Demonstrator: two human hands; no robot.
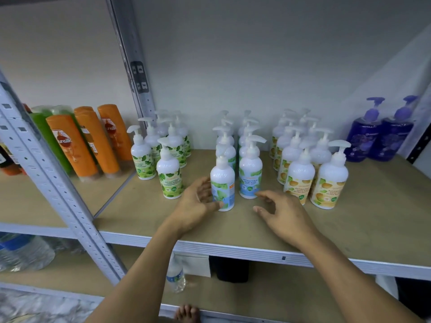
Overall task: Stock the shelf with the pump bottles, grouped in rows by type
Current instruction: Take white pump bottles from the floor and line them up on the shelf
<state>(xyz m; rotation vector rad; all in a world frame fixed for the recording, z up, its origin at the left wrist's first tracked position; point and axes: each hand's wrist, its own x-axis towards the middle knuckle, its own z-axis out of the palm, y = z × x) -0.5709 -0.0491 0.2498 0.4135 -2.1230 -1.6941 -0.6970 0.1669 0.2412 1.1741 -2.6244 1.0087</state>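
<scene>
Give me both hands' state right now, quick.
Left hand: open, fingers curled loosely around the front blue-label pump bottle, thumb touching it; no firm grip.
Right hand: open, empty, hovering over the shelf.

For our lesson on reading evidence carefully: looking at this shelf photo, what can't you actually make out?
Head view only:
- Back bottles in each row: hidden by those in front.
- Front blue-label bottle: label turned sideways, partly behind the left hand.
- Small label print: blurred.
- Purple bottles: brand unreadable.
- Lower shelf: shadowed.

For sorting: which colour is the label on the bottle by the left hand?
Blue with green leaves, seen in the head view.
</scene>
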